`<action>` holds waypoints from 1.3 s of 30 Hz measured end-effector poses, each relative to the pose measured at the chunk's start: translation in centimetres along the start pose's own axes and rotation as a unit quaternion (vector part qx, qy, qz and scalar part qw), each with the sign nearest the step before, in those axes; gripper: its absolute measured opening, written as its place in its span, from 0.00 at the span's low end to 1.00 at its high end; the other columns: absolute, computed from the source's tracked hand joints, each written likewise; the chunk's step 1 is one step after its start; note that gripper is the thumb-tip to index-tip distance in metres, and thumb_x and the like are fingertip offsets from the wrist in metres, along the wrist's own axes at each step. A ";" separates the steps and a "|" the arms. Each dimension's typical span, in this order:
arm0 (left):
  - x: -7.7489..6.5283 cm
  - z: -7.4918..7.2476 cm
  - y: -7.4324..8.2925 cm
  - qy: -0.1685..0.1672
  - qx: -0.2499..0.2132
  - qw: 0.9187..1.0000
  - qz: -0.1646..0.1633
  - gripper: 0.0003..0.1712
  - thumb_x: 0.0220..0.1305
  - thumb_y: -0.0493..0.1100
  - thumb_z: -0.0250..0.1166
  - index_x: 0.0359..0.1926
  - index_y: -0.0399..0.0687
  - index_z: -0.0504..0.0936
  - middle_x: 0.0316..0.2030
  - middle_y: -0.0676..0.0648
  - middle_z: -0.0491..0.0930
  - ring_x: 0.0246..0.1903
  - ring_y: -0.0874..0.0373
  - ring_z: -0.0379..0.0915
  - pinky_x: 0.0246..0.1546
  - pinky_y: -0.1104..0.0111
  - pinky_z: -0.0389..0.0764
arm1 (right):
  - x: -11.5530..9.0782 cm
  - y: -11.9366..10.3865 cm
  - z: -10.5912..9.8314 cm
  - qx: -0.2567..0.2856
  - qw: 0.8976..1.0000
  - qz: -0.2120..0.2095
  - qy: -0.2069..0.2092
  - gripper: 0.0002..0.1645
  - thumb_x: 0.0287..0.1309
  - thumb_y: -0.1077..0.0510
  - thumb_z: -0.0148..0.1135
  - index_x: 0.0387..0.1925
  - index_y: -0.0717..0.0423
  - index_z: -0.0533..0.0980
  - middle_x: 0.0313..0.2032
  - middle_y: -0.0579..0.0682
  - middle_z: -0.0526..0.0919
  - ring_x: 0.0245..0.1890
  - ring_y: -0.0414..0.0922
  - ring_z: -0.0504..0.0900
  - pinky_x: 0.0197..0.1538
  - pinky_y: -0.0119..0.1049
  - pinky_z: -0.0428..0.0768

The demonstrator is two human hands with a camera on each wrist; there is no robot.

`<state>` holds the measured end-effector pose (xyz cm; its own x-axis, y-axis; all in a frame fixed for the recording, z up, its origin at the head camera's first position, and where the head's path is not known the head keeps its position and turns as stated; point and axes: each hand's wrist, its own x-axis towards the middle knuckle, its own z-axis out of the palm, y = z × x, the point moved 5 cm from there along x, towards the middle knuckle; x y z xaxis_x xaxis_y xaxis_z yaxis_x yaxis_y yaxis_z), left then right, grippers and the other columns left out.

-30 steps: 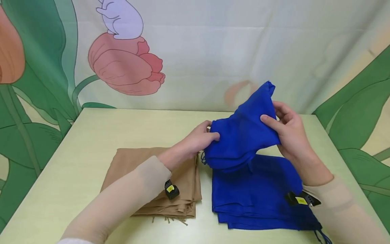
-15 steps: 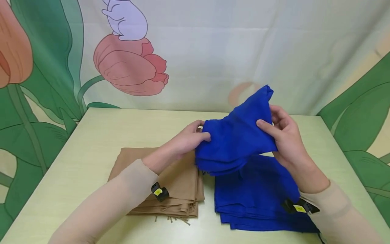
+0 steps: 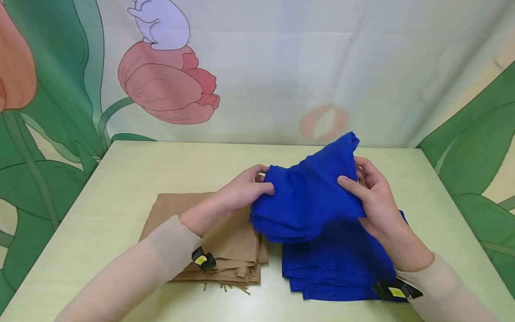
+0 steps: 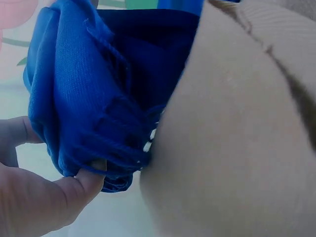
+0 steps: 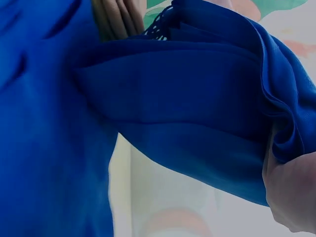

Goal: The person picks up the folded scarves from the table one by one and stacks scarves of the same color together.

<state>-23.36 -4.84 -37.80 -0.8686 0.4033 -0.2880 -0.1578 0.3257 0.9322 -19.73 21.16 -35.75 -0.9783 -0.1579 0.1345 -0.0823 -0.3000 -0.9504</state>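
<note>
A folded blue scarf [image 3: 306, 197] hangs in the air between both hands. My left hand [image 3: 245, 188] pinches its left end, thumb in front and fingers behind. Loose fringe shows at that end, near the left thumb [image 4: 84, 185] in the left wrist view. My right hand [image 3: 372, 197] grips the right edge, its thumb lying over the front of the cloth. Below, a second folded blue scarf [image 3: 334, 273] lies on the table, partly covered by the held one and the right forearm. A folded brown scarf [image 3: 237, 241] with fringe lies to its left, partly behind the left forearm.
The pale table [image 3: 132, 174] extends around the folded scarves. At its far edge hangs a printed curtain [image 3: 257, 76] with tulips, leaves and an animal figure. Both wrists wear a black strap with a small camera.
The held blue scarf has come down towards the table and shifted slightly left, with both hands keeping their hold. The folded scarves on the table stay where they were.
</note>
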 end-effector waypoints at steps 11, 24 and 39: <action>0.7 3.2 -0.2 -0.025 0.039 0.999 0.000 0.36 0.69 0.39 0.62 0.74 0.38 0.62 0.56 0.39 0.74 0.55 0.44 0.73 0.63 0.50 0.72 | -3.3 0.9 -4.0 -0.017 0.999 0.027 0.021 0.17 0.73 0.69 0.56 0.57 0.51 0.76 0.48 0.49 0.83 0.41 0.44 0.88 0.41 0.37 0.87; 1.8 7.5 -0.7 -0.071 0.078 0.994 0.013 0.36 0.70 0.39 0.65 0.72 0.35 0.60 0.38 0.44 0.70 0.54 0.49 0.71 0.60 0.55 0.71 | -6.2 1.5 -9.1 -0.053 0.994 0.056 0.078 0.16 0.71 0.69 0.58 0.53 0.50 0.80 0.44 0.45 0.86 0.39 0.42 0.87 0.40 0.35 0.86; 1.9 8.5 -1.4 -0.084 0.125 0.989 0.002 0.38 0.69 0.41 0.69 0.71 0.33 0.61 0.30 0.47 0.66 0.40 0.55 0.71 0.50 0.61 0.72 | -7.9 3.5 -13.1 -0.171 0.969 0.149 0.102 0.16 0.71 0.61 0.63 0.57 0.51 0.72 0.43 0.40 0.85 0.41 0.40 0.86 0.42 0.33 0.86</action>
<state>-20.77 2.74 -41.55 -0.7754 0.5345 -0.3362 -0.0154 0.5163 0.8563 -14.78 33.68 -43.82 -0.9828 0.0108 -0.1843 0.1846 0.0654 -0.9806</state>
